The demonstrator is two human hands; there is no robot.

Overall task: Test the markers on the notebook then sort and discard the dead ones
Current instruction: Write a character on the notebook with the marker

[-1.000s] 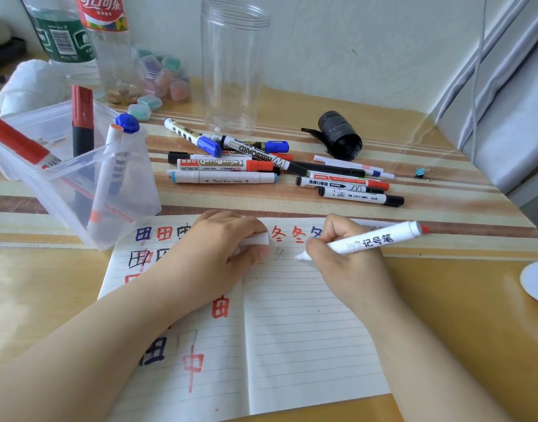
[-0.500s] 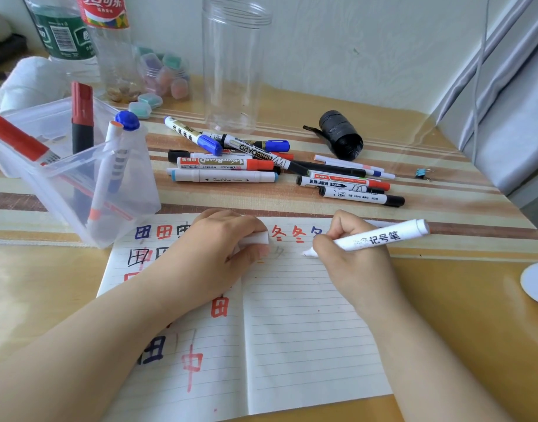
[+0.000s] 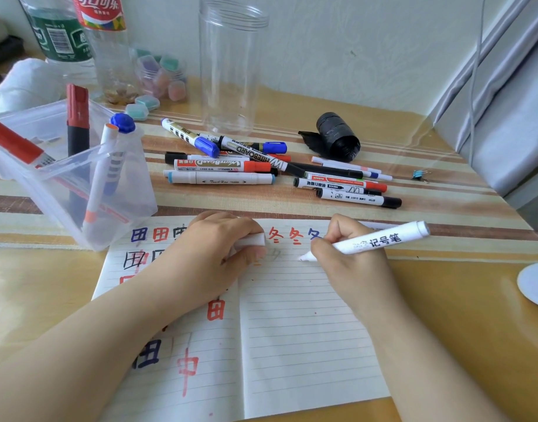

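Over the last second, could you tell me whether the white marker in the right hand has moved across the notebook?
Yes. The white marker in the right hand has slid slightly right along the line, its tip moving away from the notebook fold and the faint grey mark.

left hand (image 3: pixel 213 257) covers notebook (image 3: pixel 307 345) characters | bottle (image 3: pixel 60 35) tops cropped | disc (image 3: pixel 535 284) cut off right

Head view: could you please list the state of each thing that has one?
white marker: uncapped, tip at the page
white cap: off, held in left hand
right hand: gripping the marker
notebook: open, partly written
clear jar: upright, lidless, empty
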